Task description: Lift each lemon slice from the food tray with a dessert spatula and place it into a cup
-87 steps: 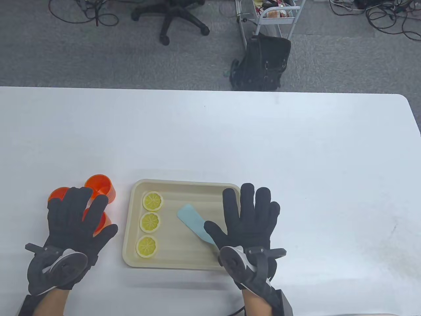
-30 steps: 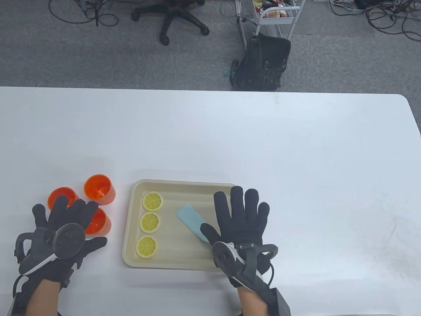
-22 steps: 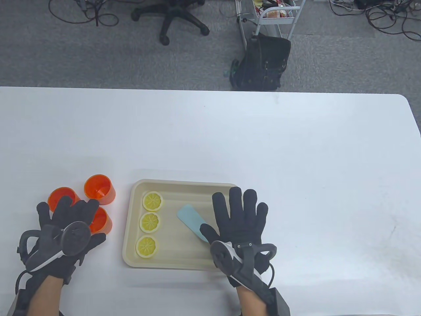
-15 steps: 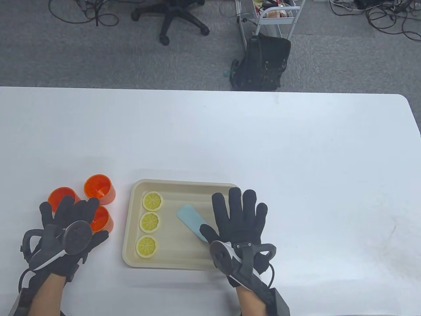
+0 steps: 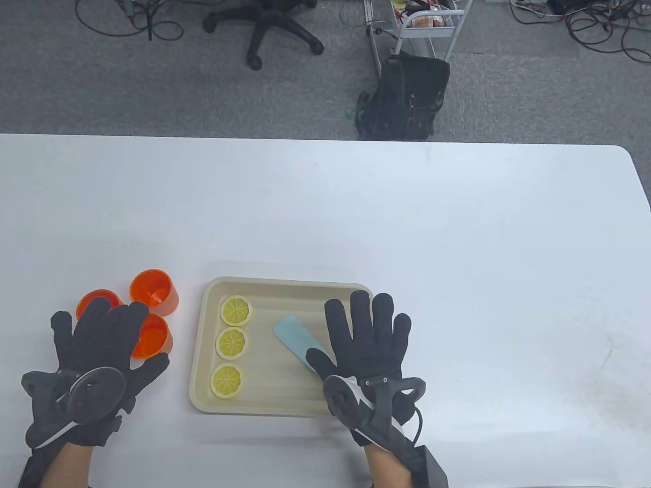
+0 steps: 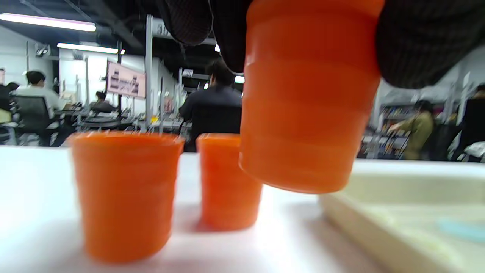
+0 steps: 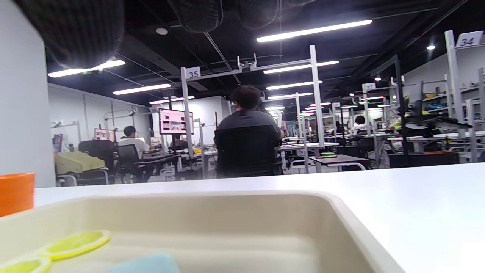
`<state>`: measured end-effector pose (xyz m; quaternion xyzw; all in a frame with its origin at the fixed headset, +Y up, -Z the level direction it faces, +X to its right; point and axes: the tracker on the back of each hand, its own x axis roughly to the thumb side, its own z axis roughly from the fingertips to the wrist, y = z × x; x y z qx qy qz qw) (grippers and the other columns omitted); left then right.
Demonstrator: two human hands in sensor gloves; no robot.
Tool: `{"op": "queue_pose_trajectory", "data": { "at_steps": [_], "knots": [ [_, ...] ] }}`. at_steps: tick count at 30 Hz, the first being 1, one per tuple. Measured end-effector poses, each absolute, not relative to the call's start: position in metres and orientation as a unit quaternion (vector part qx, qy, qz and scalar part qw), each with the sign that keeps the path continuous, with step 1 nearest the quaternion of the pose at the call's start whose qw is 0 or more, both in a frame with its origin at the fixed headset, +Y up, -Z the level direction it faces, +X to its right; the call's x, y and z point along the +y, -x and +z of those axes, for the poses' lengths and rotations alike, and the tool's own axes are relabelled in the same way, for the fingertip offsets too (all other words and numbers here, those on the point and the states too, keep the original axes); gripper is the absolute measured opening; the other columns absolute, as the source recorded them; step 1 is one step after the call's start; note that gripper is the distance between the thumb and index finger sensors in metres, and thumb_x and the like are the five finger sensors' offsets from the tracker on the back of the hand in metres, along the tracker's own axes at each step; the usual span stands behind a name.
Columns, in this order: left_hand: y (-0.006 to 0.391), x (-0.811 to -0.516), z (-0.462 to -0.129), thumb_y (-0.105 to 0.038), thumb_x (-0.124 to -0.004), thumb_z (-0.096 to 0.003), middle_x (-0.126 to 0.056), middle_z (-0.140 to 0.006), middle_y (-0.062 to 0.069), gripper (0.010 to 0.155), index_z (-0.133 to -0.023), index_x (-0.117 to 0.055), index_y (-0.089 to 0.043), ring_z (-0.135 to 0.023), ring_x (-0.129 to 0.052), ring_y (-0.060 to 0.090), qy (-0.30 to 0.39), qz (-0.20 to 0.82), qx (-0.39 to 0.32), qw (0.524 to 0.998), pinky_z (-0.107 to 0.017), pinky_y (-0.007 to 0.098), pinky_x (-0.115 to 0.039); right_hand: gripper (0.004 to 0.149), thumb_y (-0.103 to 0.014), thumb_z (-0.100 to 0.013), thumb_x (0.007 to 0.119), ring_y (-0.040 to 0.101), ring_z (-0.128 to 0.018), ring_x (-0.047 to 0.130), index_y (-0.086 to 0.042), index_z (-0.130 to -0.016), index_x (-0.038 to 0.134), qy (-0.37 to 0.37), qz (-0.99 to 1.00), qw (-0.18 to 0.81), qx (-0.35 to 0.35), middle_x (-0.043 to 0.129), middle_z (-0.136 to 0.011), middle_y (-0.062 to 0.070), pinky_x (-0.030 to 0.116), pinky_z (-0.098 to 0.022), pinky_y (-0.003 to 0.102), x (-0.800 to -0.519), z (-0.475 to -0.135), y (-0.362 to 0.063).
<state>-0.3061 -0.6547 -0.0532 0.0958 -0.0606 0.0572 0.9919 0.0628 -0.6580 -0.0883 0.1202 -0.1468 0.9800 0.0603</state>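
1. We see the left hand (image 5: 96, 351) grasping one orange cup (image 6: 308, 94), lifted off the table (image 5: 457, 254).
2. Right hand (image 5: 368, 345), fingers spread, covers the spatula (image 5: 295, 338) handle.
3. Three lemon slices (image 5: 232, 343) lie in the tray (image 5: 285, 285).

A white tag (image 7: 193, 72) atop a metal rack post reads "35". Another tag (image 7: 466, 40) on a rack at the far right reads "34".

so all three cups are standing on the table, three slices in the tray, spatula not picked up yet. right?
Not quite: one cup is off the table, held tilted by the left hand, as the left wrist view shows. The other two cups stand. Three lemon slices lie in the tray, and the spatula lies there too.
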Motion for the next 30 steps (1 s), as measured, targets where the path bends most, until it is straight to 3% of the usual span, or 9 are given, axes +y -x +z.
{"op": "queue_pose_trajectory", "data": {
  "at_steps": [7,13,19,23,30],
  "knots": [
    [0.277,-0.656,-0.049,-0.071,-0.089,-0.0456,-0.058,-0.120,0.011,0.099,-0.120,-0.042,-0.027,-0.116,-0.046,0.049,-0.105,0.187,-0.178,0.960,-0.075,0.084,-0.024,0.086,-0.062,-0.046,0.078,0.050,-0.114,0.030,-0.026,-0.115,0.041,-0.212,0.960,0.129,-0.132,0.040,-0.122,0.020,0.029,-0.076,0.073,-0.656,-0.072,-0.035],
    [0.254,-0.664,-0.046,-0.071,-0.091,-0.0433,-0.059,-0.119,0.009,0.110,-0.121,-0.031,-0.021,-0.115,-0.050,0.048,-0.106,0.202,-0.223,0.948,-0.075,0.083,-0.028,0.090,-0.062,-0.046,0.079,0.049,-0.114,0.037,-0.021,-0.115,0.039,-0.289,0.940,0.150,-0.100,0.048,-0.119,0.020,0.035,-0.077,0.071,-0.662,-0.062,-0.015],
    [0.231,-0.668,-0.042,-0.069,-0.093,-0.0416,-0.061,-0.118,0.009,0.114,-0.121,-0.028,-0.019,-0.115,-0.052,0.047,-0.065,0.206,-0.289,0.933,-0.075,0.083,-0.028,0.101,-0.057,-0.041,0.090,0.047,-0.112,0.049,-0.016,-0.115,0.035,-0.362,0.916,0.156,-0.077,0.056,-0.116,0.017,0.041,-0.076,0.071,-0.668,-0.052,0.006],
    [0.224,-0.668,-0.040,-0.070,-0.092,-0.0380,-0.067,-0.116,0.006,0.117,-0.120,-0.029,-0.016,-0.115,-0.056,0.044,-0.065,0.176,-0.295,0.937,-0.076,0.082,-0.030,0.109,-0.056,-0.037,0.094,0.043,-0.109,0.061,-0.012,-0.114,0.031,-0.381,0.911,0.132,-0.085,0.060,-0.113,0.014,0.046,-0.077,0.069,-0.671,-0.047,0.014],
    [0.222,-0.669,-0.041,-0.072,-0.092,-0.0335,-0.074,-0.111,0.005,0.123,-0.118,-0.028,-0.011,-0.113,-0.061,0.041,-0.055,0.202,-0.306,0.928,-0.076,0.080,-0.035,0.110,-0.058,-0.034,0.096,0.040,-0.102,0.072,-0.011,-0.113,0.036,-0.383,0.909,0.140,-0.089,0.063,-0.109,0.013,0.051,-0.076,0.069,-0.674,-0.046,0.017]
  ]
}}
